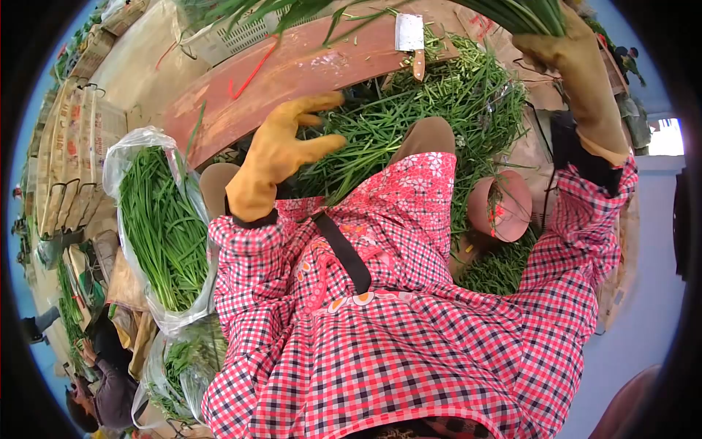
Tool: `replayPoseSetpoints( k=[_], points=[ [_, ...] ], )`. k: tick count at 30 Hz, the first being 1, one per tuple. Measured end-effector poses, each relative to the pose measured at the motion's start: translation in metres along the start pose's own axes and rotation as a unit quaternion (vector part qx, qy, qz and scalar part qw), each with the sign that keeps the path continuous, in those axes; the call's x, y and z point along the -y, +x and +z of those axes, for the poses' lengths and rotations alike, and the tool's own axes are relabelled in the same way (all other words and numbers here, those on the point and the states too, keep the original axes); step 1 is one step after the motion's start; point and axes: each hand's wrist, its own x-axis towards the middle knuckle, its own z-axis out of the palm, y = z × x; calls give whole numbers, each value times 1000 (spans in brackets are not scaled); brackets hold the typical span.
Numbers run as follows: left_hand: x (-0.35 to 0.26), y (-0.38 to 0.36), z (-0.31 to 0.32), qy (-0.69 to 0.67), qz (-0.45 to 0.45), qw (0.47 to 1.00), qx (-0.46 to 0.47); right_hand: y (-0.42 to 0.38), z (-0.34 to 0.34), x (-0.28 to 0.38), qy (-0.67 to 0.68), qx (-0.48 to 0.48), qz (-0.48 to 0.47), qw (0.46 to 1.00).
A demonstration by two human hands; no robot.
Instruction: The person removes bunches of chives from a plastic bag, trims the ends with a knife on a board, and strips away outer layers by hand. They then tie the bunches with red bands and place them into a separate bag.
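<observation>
With the cleaver (pixel 409 33) on the worktop (pixel 219 110) as landmark, the bunch of green stalks (pixel 537 18) is raised to its right, its long axis running leftward beyond the cleaver, loose leaves trailing on the cleaver's left. The right hand (pixel 567 47) is closed round the gathered end; the left hand (pixel 289 143), left of the cleaver, is wide open, with nothing visibly held, and nearer the leaf ends. Beyond the cleaver, the bunch's middle is cut off; the right fingers are partly hidden

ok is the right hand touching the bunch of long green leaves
Touching: the head view shows the gloved right hand closed around one end of the bunch of long green leaves.
</observation>
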Motion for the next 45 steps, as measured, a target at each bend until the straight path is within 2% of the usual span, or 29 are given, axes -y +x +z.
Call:
replayPoseSetpoints(
  k=[1, 2, 4, 5, 7, 9, 13, 17, 18, 21, 22, 25, 26, 29, 30, 31, 32, 33, 35, 37, 38, 41, 44, 45],
  points=[
    [-6, -4, 0, -185, 102, 976, 56, -8, 29, 45, -28, -55, 4, 998],
    [-22, -4, 10, -360, 188, 909, 89, 3, 42, 26, -129, -93, -41, 986],
    [-37, 16, 34, -417, 190, 885, 81, 18, 79, 28, -323, -145, -118, 928],
    [-34, 32, 43, -480, 219, 847, 70, 16, 108, 45, -416, -156, -144, 884],
    [-62, 33, 31, -549, 166, 818, -30, 12, 152, 54, -430, -71, -137, 889],
    [-64, 27, 17, -588, 174, 784, -91, 3, 187, 48, -521, -151, -243, 804],
    [-27, 24, -1, -597, 232, 748, -174, -7, 211, 58, -539, -87, -267, 794],
    [-5, 16, -18, -623, 254, 710, -209, -15, 224, 60, -531, -22, -290, 796],
    [-4, 12, -23, -637, 264, 697, -196, -18, 230, 55, -528, -22, -304, 793],
    [-1, 9, -28, -637, 232, 688, -260, -20, 241, 51, -509, -49, -346, 787],
    [13, 5, -36, -690, 253, 655, -176, -21, 244, 53, -525, -76, -356, 769],
    [22, 10, -41, -739, 269, 583, -202, -20, 247, 49, -491, -83, -366, 786],
    [21, 9, -42, -738, 251, 582, -231, -21, 246, 44, -455, -77, -352, 814],
    [31, 1, -56, -741, 271, 576, -212, -47, 238, 2, -371, -9, -264, 890],
    [39, 0, -62, -753, 280, 565, -189, -54, 224, -2, -407, 93, -205, 885],
    [39, -4, -65, -756, 276, 562, -189, -61, 221, -35, -383, 126, -194, 894],
    [36, -8, -69, -760, 273, 560, -189, -64, 214, -41, -415, 162, -130, 886],
    [33, -10, -72, -762, 271, 557, -187, -65, 206, -58, -391, 170, -104, 899],
    [32, -12, -73, -761, 287, 554, -179, -58, 184, -49, -394, 126, -161, 896],
    [30, -12, -74, -767, 293, 546, -167, -44, 177, -59, -286, 53, -232, 928],
    [30, -11, -74, -772, 293, 539, -166, -37, 177, -54, -296, 101, -104, 944],
    [39, -8, -77, -759, 302, 559, -145, -29, 180, -16, -64, -51, -202, 976],
    [41, -10, -86, -700, 258, 633, -208, -15, 191, 6, -72, -95, -221, 968],
    [39, -8, -88, -670, 208, 659, -270, -9, 196, 15, -74, -89, -237, 965]
  ],
)
